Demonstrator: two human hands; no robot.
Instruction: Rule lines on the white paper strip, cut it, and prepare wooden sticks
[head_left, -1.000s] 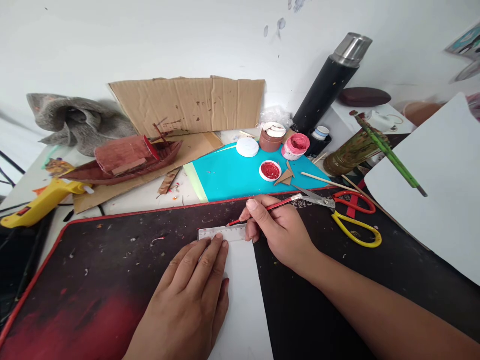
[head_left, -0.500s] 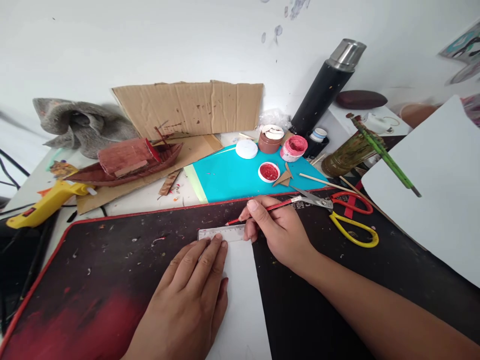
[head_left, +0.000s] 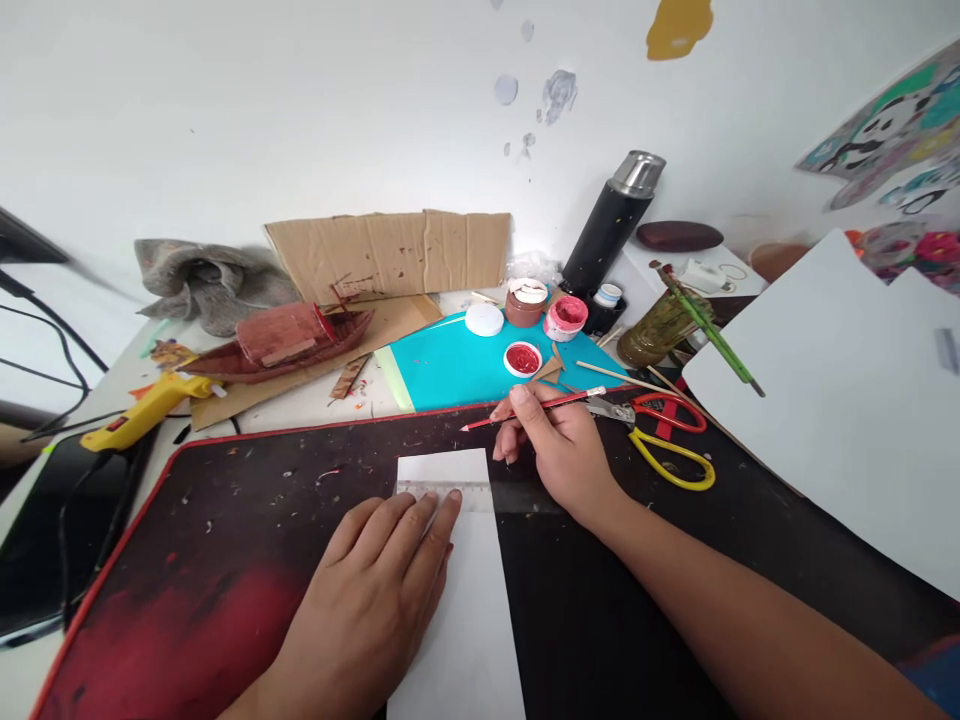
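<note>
My left hand [head_left: 382,590] lies flat with its fingers stretched out, the fingertips pressing a clear ruler [head_left: 480,497] onto a strip of white paper [head_left: 472,620]. The ruler lies crosswise, a little below the strip's far edge, and sticks out over the dark mat on the right. In my right hand [head_left: 566,450] is a red pencil [head_left: 481,425], gripped between thumb and fingers. Its tip points left, above the far edge of the paper and apart from it. Part of the ruler is hidden under my left fingers.
Scissors [head_left: 671,445] with red and yellow handles lie right of my right hand. Behind are open paint jars [head_left: 566,318], a brown model boat [head_left: 281,340] and a yellow glue gun [head_left: 146,412]. A black thermos [head_left: 611,225] and white sheets [head_left: 825,400] stand to the right.
The ruler has slid toward me, baring the paper's far end. My right hand with the pencil has come off the ruler and paper. The view has tilted upward.
</note>
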